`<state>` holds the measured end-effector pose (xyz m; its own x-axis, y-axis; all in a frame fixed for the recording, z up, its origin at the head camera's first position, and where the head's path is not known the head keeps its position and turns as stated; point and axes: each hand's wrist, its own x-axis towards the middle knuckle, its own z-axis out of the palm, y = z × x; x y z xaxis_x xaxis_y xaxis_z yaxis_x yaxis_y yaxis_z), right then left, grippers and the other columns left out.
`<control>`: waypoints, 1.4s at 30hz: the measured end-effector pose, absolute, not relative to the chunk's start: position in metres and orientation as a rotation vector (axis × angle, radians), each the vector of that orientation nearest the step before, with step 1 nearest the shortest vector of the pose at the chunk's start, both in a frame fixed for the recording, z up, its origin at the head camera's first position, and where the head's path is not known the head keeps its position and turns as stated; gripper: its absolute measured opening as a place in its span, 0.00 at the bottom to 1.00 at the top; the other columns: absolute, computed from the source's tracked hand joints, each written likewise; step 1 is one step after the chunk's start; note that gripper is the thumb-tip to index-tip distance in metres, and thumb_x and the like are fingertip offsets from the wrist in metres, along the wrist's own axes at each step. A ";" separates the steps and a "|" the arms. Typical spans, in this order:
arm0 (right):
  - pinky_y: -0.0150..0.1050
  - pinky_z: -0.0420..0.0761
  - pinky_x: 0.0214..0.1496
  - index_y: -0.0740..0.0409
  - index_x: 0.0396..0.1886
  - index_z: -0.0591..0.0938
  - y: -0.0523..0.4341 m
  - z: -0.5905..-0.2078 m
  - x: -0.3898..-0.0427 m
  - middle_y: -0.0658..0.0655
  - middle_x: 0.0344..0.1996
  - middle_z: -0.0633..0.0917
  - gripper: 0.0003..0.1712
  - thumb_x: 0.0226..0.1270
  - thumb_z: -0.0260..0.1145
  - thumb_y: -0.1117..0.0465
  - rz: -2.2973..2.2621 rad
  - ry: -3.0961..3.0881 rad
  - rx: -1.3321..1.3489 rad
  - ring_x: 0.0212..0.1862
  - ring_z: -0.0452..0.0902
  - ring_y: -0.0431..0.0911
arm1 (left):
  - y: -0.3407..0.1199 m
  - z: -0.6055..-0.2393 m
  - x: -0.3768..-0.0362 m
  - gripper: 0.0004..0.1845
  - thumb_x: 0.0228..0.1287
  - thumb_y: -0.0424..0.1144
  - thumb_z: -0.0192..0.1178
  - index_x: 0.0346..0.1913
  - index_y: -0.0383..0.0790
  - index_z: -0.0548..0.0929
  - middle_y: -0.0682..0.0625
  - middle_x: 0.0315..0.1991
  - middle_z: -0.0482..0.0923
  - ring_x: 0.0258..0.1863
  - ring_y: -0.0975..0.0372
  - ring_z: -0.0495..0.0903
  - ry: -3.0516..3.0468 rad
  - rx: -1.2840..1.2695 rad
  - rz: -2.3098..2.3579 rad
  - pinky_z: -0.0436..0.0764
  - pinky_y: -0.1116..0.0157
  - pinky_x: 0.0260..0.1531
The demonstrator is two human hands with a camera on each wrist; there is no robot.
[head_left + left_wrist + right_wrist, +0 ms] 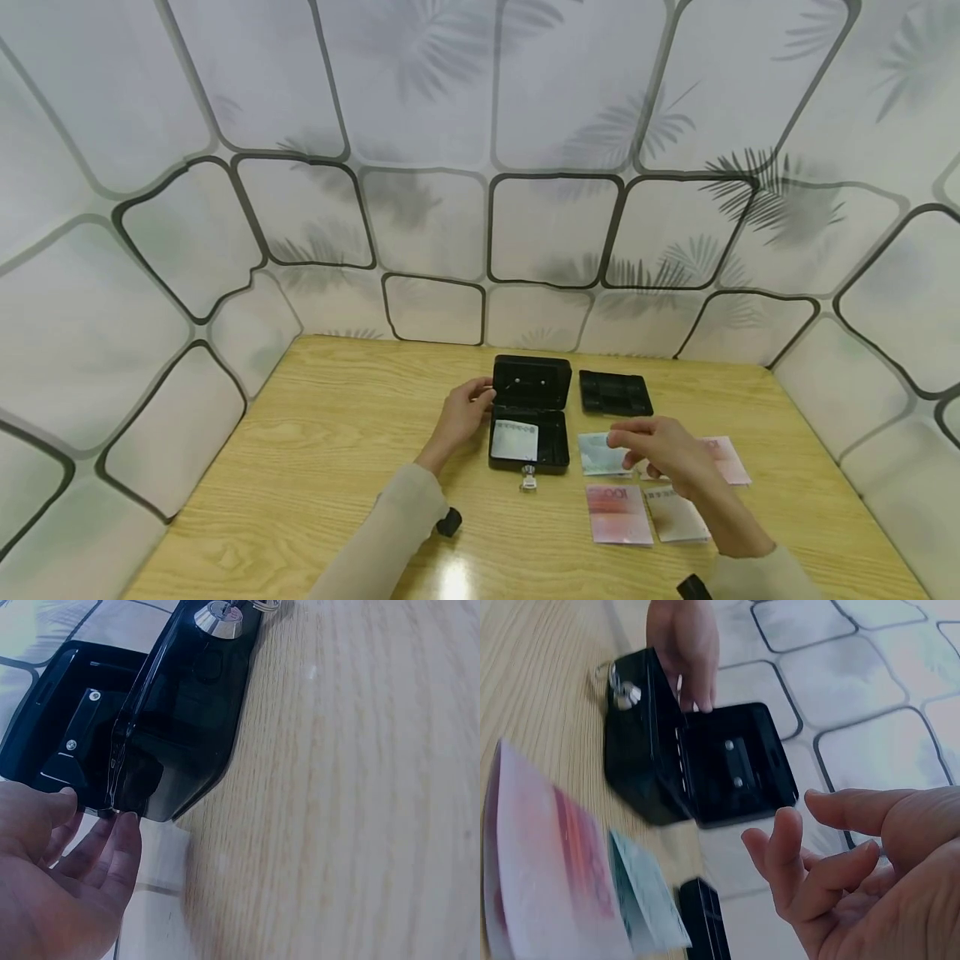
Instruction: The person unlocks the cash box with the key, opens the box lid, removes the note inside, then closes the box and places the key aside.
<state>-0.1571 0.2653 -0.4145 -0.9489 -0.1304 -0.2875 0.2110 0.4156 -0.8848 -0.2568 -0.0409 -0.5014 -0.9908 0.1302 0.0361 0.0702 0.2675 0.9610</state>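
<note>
Black cash box [528,425] open near the middle of the wooden table [315,467], lid [532,382] standing up at its far side. Inside the box, 1 pale banknote [514,440] lying flat on the bottom. Key [528,478] in the lock at the box's near wall, with a ring hanging from it.

Left hand [461,414] at the box's left side, fingertips [124,825] against the hinge corner where lid meets body; fingers nearly straight, touching rather than wrapped round anything. From the left wrist view, lid interior with 2 small screws on a bracket, lock cylinder [219,618] at the box's front.

Right hand [660,450] hovering to the right of the box, above the loose banknotes; fingers loosely bent and spread, holding nothing, as the right wrist view plainly shows [855,862].

Right of the box, 1 greenish banknote [600,454] closest to it, partly under the right hand. Further right, 1 pink banknote [727,458] peeking out beyond the hand. Nearer the person than the box, 1 red banknote [618,514] and beside it 1 pale greyish banknote [675,515].

Black coin tray [615,393] lying just right of the box's lid, apart from it.
</note>
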 end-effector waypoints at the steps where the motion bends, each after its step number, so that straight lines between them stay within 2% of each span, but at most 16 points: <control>1: 0.32 0.67 0.20 0.73 0.65 0.78 0.261 -0.415 -0.159 0.60 0.39 0.87 0.29 0.74 0.69 0.56 -1.550 2.361 0.060 0.31 0.81 0.48 | -0.041 -0.501 -0.257 0.16 0.79 0.34 0.57 0.63 0.30 0.80 0.37 0.54 0.84 0.45 0.53 0.86 2.460 0.198 1.865 0.89 0.62 0.42; 8: 0.32 0.67 0.20 0.76 0.65 0.76 0.233 -0.421 -0.169 0.63 0.48 0.87 0.29 0.74 0.68 0.59 -1.559 2.355 -0.020 0.31 0.82 0.45 | -0.041 -0.500 -0.257 0.16 0.79 0.33 0.57 0.63 0.30 0.80 0.36 0.54 0.84 0.45 0.52 0.87 2.452 0.208 1.884 0.89 0.62 0.42; 12: 0.31 0.66 0.20 0.77 0.65 0.76 0.219 -0.427 -0.176 0.64 0.47 0.87 0.30 0.74 0.68 0.59 -1.574 2.321 -0.031 0.29 0.83 0.44 | -0.042 -0.500 -0.256 0.16 0.79 0.33 0.56 0.63 0.29 0.80 0.36 0.54 0.84 0.45 0.51 0.86 2.440 0.209 1.895 0.89 0.61 0.43; 17: 0.29 0.66 0.18 0.78 0.63 0.76 0.204 -0.438 -0.183 0.67 0.41 0.88 0.29 0.73 0.68 0.60 -1.568 2.299 -0.023 0.27 0.84 0.44 | -0.042 -0.500 -0.256 0.17 0.79 0.34 0.56 0.63 0.30 0.80 0.36 0.55 0.83 0.46 0.51 0.86 2.438 0.197 1.882 0.89 0.62 0.43; 23: 0.30 0.66 0.18 0.76 0.62 0.78 0.189 -0.444 -0.187 0.64 0.38 0.89 0.25 0.74 0.68 0.62 -1.518 2.331 0.022 0.25 0.83 0.44 | -0.042 -0.501 -0.258 0.16 0.80 0.34 0.56 0.63 0.30 0.80 0.36 0.55 0.83 0.46 0.52 0.86 2.440 0.204 1.879 0.89 0.61 0.42; 32: 0.29 0.68 0.16 0.73 0.58 0.82 0.173 -0.452 -0.190 0.61 0.23 0.86 0.21 0.74 0.67 0.62 -1.424 2.386 0.059 0.18 0.78 0.40 | -0.042 -0.499 -0.256 0.17 0.80 0.34 0.56 0.63 0.29 0.80 0.35 0.55 0.83 0.47 0.50 0.86 2.430 0.207 1.890 0.89 0.61 0.43; 42: 0.28 0.71 0.16 0.76 0.62 0.78 0.168 -0.454 -0.194 0.60 0.21 0.85 0.23 0.74 0.66 0.65 -1.473 2.270 0.064 0.17 0.76 0.39 | -0.040 -0.501 -0.257 0.16 0.79 0.33 0.56 0.63 0.29 0.80 0.35 0.55 0.83 0.46 0.51 0.86 2.438 0.204 1.892 0.89 0.61 0.42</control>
<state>-0.1940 0.1684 -0.4538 -0.9058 -0.1916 -0.3779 0.2670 0.4343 -0.8603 -0.2566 -0.0404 -0.5007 -0.9901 0.1340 0.0423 0.0743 0.2432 0.9671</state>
